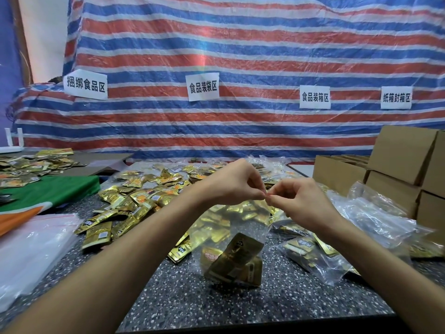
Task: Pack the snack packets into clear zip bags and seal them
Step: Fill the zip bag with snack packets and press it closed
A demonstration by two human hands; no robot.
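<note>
A clear zip bag (231,237) hangs in front of me above the speckled table (192,297), with a few gold snack packets (234,259) in its bottom. My left hand (233,182) and my right hand (298,198) pinch the bag's top edge, fingertips almost meeting at the middle. A heap of loose gold snack packets (144,196) covers the table behind and to the left. A filled clear bag (310,254) lies flat at the right.
A stack of empty clear zip bags (33,244) lies at the left, beside green and orange cloth (48,191). Crumpled clear plastic (375,213) and brown cardboard boxes (399,169) stand at the right. A striped tarp (240,68) with paper labels hangs behind.
</note>
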